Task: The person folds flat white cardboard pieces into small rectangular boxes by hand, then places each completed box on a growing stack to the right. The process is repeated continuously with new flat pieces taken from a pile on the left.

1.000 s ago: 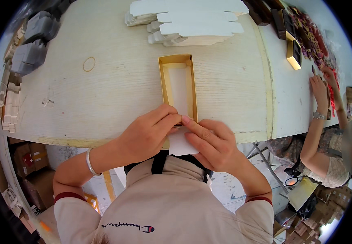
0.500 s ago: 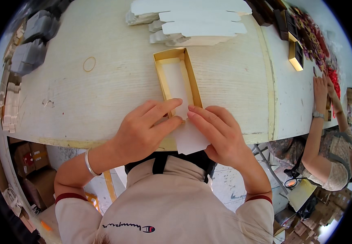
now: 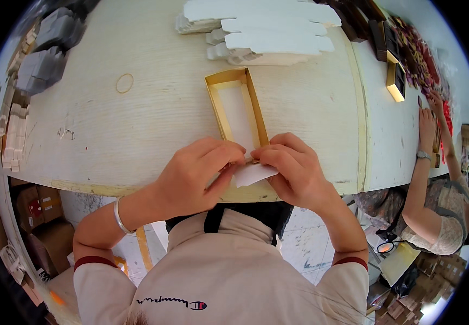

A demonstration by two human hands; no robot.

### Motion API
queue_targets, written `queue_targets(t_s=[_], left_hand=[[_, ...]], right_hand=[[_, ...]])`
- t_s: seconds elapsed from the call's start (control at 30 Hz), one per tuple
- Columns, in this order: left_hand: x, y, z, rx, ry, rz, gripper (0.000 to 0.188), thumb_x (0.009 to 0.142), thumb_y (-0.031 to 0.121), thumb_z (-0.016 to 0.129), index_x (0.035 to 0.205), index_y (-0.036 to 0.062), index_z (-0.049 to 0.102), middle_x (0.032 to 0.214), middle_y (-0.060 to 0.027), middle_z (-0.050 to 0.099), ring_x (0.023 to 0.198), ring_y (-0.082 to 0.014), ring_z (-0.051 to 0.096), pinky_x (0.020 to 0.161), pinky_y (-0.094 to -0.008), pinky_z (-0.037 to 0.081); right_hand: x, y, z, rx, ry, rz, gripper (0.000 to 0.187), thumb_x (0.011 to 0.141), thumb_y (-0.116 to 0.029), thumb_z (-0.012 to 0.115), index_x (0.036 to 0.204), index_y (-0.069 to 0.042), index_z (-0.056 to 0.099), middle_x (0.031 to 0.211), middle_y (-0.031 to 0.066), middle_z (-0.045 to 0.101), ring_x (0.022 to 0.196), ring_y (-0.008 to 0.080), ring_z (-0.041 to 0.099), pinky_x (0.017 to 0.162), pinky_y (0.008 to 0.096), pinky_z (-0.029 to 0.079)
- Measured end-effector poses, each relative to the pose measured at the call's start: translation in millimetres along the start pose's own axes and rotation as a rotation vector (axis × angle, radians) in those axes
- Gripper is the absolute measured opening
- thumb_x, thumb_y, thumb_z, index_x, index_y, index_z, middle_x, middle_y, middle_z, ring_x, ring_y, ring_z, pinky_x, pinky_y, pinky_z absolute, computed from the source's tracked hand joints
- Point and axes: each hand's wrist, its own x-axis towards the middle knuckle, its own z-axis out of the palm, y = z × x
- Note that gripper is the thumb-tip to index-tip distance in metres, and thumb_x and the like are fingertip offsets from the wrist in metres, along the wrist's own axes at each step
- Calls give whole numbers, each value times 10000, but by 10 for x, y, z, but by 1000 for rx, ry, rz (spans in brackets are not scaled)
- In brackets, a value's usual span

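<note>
A long narrow box (image 3: pixel 235 111) stands on the table before me, its inner walls gold and its floor white. At the near end a white flap (image 3: pixel 253 174) sticks out toward my body. My left hand (image 3: pixel 194 169) pinches the near left corner, thumb and fingers drawn together. The near right corner and the flap's edge are between the thumb and fingers of my right hand (image 3: pixel 294 169). My fingers hide much of the near end wall and the fold line.
Flat white box blanks (image 3: pixel 275 40) are stacked beyond the box. A rubber band (image 3: pixel 124 83) lies to the left. Grey folded pieces (image 3: pixel 42 67) line the left edge. At right, a co-worker's hand (image 3: pixel 427 130) works near small gold-sided boxes (image 3: pixel 395 84).
My fingers have closed in on the box's near end, and the white flap has tilted up from lying out flat. The box has hardly moved.
</note>
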Motion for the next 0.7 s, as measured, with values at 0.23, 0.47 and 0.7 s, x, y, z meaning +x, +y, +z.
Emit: queue_targets(t_s=[0.23,0.47,0.7], left_hand=[[-40,-34,18,6,19,4,182,789,-45,651,960,-1,604,888,-122,656,712,-271,621,601,-325,502],[-51,49,69,-293,89,-257,363,857,-36,610,1172,37,444,789,-104,615,652,-207,613,560,-292,487],[-76,39,121,40,169,-81,267,820,-12,665,1059,-3,546,964,-120,604,634,-175,583,543,-264,483]], right_hand=[[-8,-70,66,182,43,136,270,716,39,733,931,-12,577,817,106,599,719,280,567,592,349,467],[-15,-74,76,81,54,58,241,760,32,707,963,34,578,1055,186,565,716,236,585,609,319,512],[-39,-160,63,-107,6,112,242,745,-15,696,967,37,612,1040,155,556,716,211,568,582,307,493]])
